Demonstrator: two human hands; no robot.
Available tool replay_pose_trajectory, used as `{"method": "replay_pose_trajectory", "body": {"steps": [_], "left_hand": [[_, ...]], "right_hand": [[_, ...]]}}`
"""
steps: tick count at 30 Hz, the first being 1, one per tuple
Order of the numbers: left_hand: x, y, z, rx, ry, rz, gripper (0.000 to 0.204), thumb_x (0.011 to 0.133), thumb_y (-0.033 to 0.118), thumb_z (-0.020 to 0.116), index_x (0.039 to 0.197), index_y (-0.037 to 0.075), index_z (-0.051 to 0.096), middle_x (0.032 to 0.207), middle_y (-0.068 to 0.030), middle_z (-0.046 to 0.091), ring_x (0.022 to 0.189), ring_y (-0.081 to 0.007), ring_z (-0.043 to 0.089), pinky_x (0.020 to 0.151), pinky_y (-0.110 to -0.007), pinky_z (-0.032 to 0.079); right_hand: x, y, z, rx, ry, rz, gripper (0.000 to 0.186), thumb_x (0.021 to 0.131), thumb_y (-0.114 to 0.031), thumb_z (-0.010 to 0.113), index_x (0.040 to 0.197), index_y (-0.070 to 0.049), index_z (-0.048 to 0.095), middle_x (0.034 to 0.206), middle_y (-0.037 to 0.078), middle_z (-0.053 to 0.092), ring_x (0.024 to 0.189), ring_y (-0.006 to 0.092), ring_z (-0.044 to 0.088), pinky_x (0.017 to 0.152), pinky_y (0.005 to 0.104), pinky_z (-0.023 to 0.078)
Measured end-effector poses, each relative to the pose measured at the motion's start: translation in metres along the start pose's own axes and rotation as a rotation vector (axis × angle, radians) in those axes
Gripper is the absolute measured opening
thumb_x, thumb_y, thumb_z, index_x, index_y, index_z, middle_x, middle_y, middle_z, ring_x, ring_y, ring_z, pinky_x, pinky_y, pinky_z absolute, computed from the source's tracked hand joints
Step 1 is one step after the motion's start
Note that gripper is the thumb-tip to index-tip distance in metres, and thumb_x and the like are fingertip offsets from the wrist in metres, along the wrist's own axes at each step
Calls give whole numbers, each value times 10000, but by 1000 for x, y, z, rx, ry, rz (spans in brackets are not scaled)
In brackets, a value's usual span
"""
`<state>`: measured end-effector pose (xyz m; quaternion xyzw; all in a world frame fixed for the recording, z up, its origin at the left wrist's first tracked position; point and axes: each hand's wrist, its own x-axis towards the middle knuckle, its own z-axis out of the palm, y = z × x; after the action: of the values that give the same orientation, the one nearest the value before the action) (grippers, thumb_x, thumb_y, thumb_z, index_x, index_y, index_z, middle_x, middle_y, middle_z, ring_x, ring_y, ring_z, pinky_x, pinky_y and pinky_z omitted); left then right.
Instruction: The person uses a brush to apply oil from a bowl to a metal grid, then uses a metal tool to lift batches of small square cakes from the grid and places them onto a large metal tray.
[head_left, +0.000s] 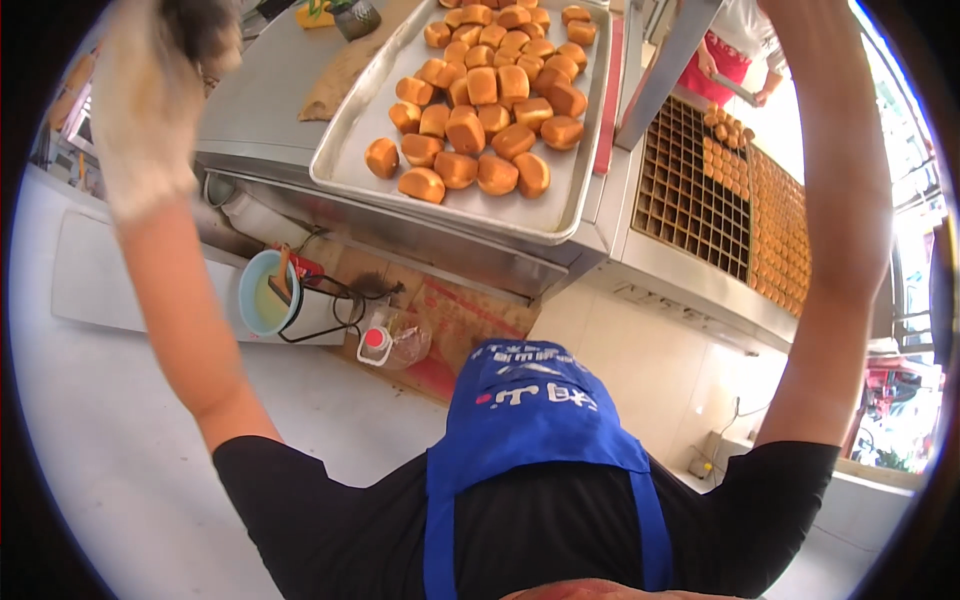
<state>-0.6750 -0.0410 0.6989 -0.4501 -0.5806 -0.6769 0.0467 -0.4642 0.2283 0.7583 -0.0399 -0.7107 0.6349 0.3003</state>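
Note:
My left hand (150, 120) is raised at the upper left in a dirty white glove. Motion smears its fingers, and a dark blurred patch shows beside them that I cannot make out. My right arm stretches up along the right side, and its hand is beyond the top edge of the picture. Between my arms, a large metal tray (330, 165) rests on the counter, loaded with golden-brown square buns (465, 133). To the tray's right is a dark metal baking mould (690, 190) with a grid of square cells, some filled with small browned pieces (780, 250).
A person (735, 50) in a red apron holds a metal tool across the mould. Beneath the counter are a light blue bucket (247, 300) with a brush inside and a clear plastic jug (408, 340) with a red cap. A potted plant (353, 18) stands on the counter.

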Motion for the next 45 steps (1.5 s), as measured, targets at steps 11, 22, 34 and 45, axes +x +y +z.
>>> {"method": "replay_pose_trajectory", "body": {"steps": [11, 22, 34, 45], "left_hand": [[-259, -49, 87, -599, 72, -529, 707, 1047, 606, 555, 1371, -23, 537, 1072, -135, 666, 967, -236, 691, 865, -352, 573], [-198, -120, 131, 203, -112, -1383, 394, 952, 434, 734, 1064, 59, 688, 858, -79, 677, 665, -239, 665, 543, -375, 544], [-206, -68, 138, 125, 366, -1286, 245, 832, 245, 823, 814, 128, 609, 760, -29, 536, 625, -193, 534, 636, -338, 481], [-308, -55, 97, -645, 619, -923, 356, 910, 48, 619, 1257, -17, 567, 1175, -135, 672, 1070, -292, 684, 985, -448, 604]], "right_hand": [[-253, 151, -36, 144, 432, -10, 314, 976, -246, 734, 1035, 51, 648, 825, 91, 667, 514, 159, 622, 388, 305, 506], [-519, 225, -155, 94, 851, -19, 498, 945, -355, 798, 1014, 86, 578, 915, 133, 581, 566, 233, 649, 392, 403, 607], [-586, 263, -220, 93, 1080, -27, 285, 1045, -238, 663, 1148, 17, 587, 980, 126, 640, 532, 219, 646, 356, 309, 508], [-504, 234, -234, 206, 1029, 17, 362, 1041, -327, 657, 1113, 15, 564, 883, 108, 617, 502, 212, 637, 321, 326, 491]]}}
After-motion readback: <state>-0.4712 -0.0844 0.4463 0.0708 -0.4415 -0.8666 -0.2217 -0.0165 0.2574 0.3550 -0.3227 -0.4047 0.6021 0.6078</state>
